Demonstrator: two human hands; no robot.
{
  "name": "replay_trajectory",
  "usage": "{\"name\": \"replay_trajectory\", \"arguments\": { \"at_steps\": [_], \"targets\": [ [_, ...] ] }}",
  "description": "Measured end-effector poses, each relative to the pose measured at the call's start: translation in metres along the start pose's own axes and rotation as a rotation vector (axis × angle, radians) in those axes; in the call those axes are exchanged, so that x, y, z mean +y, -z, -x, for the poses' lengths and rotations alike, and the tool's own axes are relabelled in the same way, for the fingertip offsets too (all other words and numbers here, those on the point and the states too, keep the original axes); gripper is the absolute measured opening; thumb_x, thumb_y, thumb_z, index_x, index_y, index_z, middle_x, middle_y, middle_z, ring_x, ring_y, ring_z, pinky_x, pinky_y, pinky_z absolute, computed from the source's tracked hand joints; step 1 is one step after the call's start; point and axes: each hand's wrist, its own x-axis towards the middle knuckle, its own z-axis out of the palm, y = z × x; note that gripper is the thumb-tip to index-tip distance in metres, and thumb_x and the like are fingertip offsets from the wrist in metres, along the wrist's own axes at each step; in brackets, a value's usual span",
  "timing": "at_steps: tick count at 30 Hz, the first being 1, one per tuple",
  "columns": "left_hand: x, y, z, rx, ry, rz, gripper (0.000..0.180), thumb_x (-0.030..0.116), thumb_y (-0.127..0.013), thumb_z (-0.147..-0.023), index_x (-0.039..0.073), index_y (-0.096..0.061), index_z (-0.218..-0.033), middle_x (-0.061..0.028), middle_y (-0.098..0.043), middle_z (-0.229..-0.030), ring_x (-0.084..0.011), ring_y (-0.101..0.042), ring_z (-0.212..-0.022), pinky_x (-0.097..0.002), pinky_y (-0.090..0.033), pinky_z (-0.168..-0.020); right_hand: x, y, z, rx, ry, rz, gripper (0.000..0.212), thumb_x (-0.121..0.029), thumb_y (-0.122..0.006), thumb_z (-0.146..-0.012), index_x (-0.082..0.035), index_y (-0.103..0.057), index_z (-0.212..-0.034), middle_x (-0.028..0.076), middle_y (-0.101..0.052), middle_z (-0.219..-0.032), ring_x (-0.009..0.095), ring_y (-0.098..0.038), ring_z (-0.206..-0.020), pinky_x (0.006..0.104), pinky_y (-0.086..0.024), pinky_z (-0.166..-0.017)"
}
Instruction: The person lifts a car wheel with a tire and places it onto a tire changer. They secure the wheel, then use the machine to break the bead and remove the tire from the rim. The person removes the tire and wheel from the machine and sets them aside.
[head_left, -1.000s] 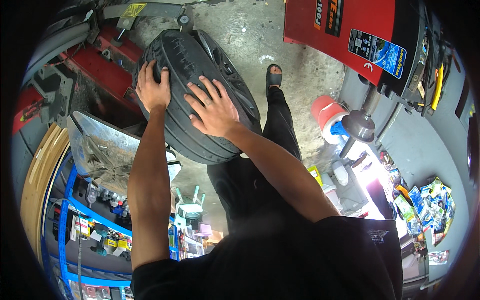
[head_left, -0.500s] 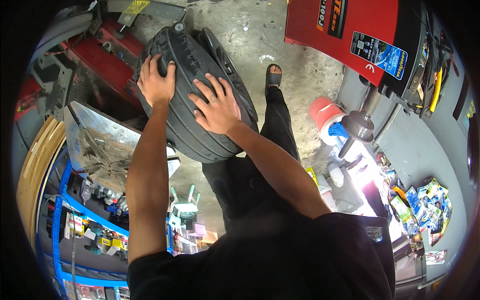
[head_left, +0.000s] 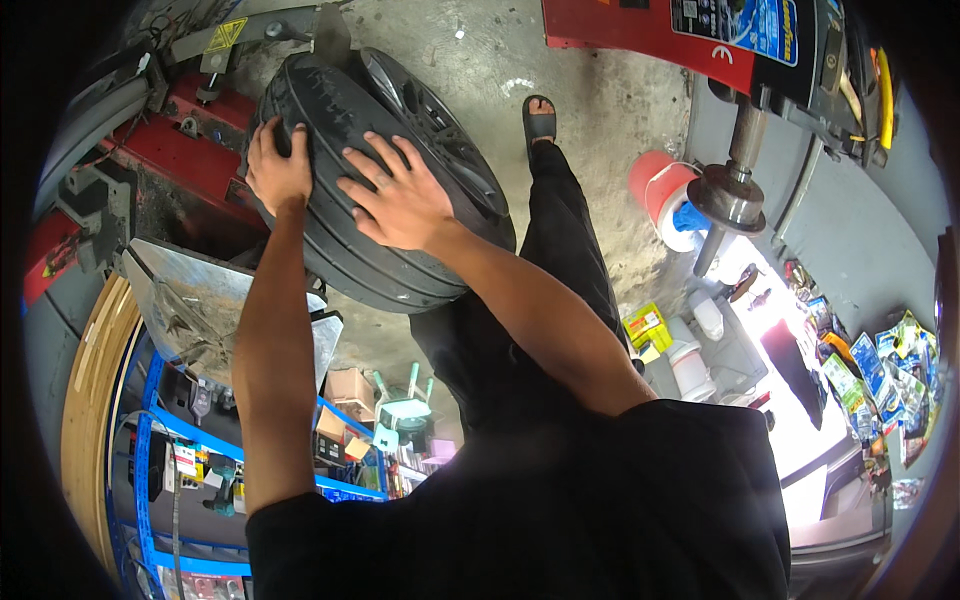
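Note:
A black tyre (head_left: 345, 235) on a dark spoked wheel (head_left: 440, 125) stands tilted on the floor in front of me, the spokes showing on its right side. My left hand (head_left: 280, 170) rests on the tread near the left shoulder, fingers bent and thumb apart. Spread over the middle of the tread, my right hand (head_left: 400, 195) lies with its palm down and fingers apart. A metal plate-shaped part of a machine (head_left: 325, 30) is close to the far end of the tyre. The tyre's underside is hidden.
Left stands a red and grey machine (head_left: 175, 160) with a dirty metal turntable (head_left: 200, 310). A red machine (head_left: 650, 40) with a metal shaft (head_left: 730, 200) overhangs the right, near a red bucket (head_left: 660, 180). Blue shelving (head_left: 200, 435) and a small pale green chair (head_left: 405, 408) lie behind at lower left.
The wheel leans further, and more of its spoked face shows. Both hands stay on the tread. My view has shifted, bringing more of the right-hand bucket and the chair into sight.

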Motion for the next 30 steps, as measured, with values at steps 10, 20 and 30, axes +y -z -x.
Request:
{"name": "replay_trajectory", "arguments": {
  "at_steps": [10,20,30],
  "targets": [
    [-0.010,0.005,-0.010,-0.074,-0.025,0.066,0.052,0.050,-0.060,-0.102,0.020,-0.065,-0.144,-0.0085,-0.064,-0.150,-0.0325,-0.056,-0.141,-0.0487,-0.042,-0.116,-0.005,0.009,0.015,0.092,-0.103,-0.227,0.047,-0.028,-0.073,-0.086,-0.015,-0.070,-0.131,0.014,-0.052,-0.157,0.039,-0.038,-0.153,0.0569,-0.029,-0.127],
    [-0.013,0.008,-0.018,-0.064,-0.029,0.134,0.049,0.043,-0.061,-0.103,0.013,-0.067,-0.141,-0.0136,-0.067,-0.145,-0.0352,-0.060,-0.137,-0.0448,-0.045,-0.114,0.045,0.033,0.032,0.118,-0.231,-0.441,0.047,-0.017,-0.072,-0.087,-0.014,-0.065,-0.133,0.012,-0.059,-0.136,0.035,-0.057,-0.128,0.0495,-0.048,-0.109],
    [0.002,0.014,-0.036,-0.068,0.037,0.142,0.055,0.053,-0.061,-0.099,0.015,-0.069,-0.138,-0.0139,-0.068,-0.143,-0.0375,-0.061,-0.135,-0.0459,-0.046,-0.113,0.133,0.070,-0.226,0.498,-0.315,-0.502,0.075,-0.036,-0.076,-0.095,0.007,-0.047,-0.149,0.036,-0.053,-0.148,0.049,-0.051,-0.138,0.0509,-0.046,-0.111]
  ]
}}
